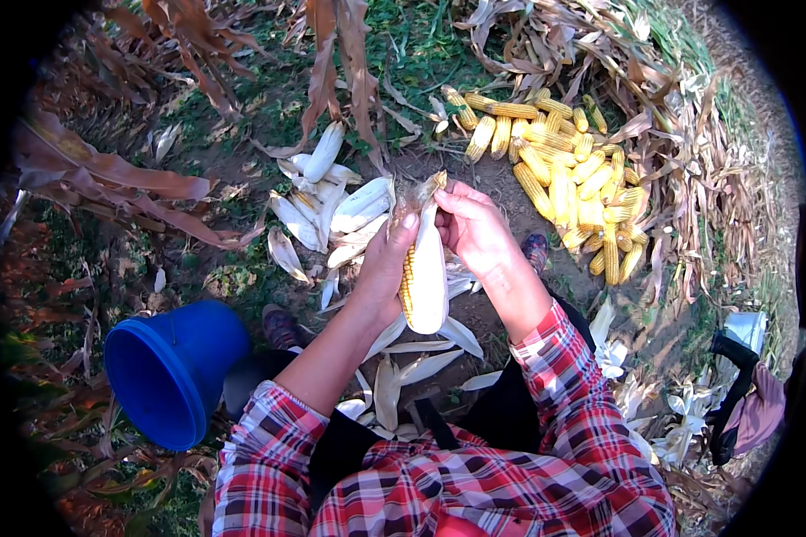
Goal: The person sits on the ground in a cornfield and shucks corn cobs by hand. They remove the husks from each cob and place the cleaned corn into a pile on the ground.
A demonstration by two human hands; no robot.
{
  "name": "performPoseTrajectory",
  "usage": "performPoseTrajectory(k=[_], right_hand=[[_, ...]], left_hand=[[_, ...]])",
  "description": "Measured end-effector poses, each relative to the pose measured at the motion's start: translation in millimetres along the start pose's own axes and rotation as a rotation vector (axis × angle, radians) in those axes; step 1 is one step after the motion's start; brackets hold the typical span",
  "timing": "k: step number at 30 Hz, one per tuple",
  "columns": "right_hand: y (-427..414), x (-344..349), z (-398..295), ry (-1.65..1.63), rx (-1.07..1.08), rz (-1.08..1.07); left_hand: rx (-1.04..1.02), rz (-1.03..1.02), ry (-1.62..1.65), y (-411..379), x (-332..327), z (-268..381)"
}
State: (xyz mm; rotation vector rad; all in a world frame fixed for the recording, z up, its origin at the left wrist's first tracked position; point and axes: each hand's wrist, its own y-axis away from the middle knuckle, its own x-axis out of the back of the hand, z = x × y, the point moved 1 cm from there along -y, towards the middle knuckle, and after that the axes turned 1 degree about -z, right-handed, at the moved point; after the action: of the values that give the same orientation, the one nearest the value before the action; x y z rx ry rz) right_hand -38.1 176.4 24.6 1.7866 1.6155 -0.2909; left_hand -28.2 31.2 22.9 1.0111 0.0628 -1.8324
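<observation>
A partly husked ear of corn (432, 282) is held upright in front of me, its pale husk still wrapping one side. Yellow kernels show along its left edge. My left hand (384, 262) grips the ear from the left, thumb near the top. At the tip, my right hand (469, 225) pinches the husk and dry silk between thumb and fingers. Just beyond my left hand lies a heap of unhusked ears (363, 203) in whitish husks. To the right, a pile of bare yellow corn cobs (564, 181) rests on the soil.
A blue plastic bucket (221, 342) lies tipped at my left. Loose husks (387, 393) litter the ground between my feet. Dry corn stalks (678, 154) are heaped at the right, and dry leaves (121, 174) hang at the left. Dark and pink cloth (755, 409) lies far right.
</observation>
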Motion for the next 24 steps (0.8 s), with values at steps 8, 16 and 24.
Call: performPoseTrajectory(k=[8, 16, 24], right_hand=[[2.6, 0.2, 0.9, 0.066, 0.031, 0.005], [7.5, -15.9, -1.5, -0.035, 0.226, 0.008], [34.3, -2.1, -1.5, 0.652, -0.08, -0.351]], left_hand=[[-0.111, 0.14, 0.105, -6.0, 5.8, 6.8], [-0.26, 0.26, 0.026, -12.1, 18.7, 11.0], [-0.373, 0.521, 0.167, -13.0, 68.1, 80.9]])
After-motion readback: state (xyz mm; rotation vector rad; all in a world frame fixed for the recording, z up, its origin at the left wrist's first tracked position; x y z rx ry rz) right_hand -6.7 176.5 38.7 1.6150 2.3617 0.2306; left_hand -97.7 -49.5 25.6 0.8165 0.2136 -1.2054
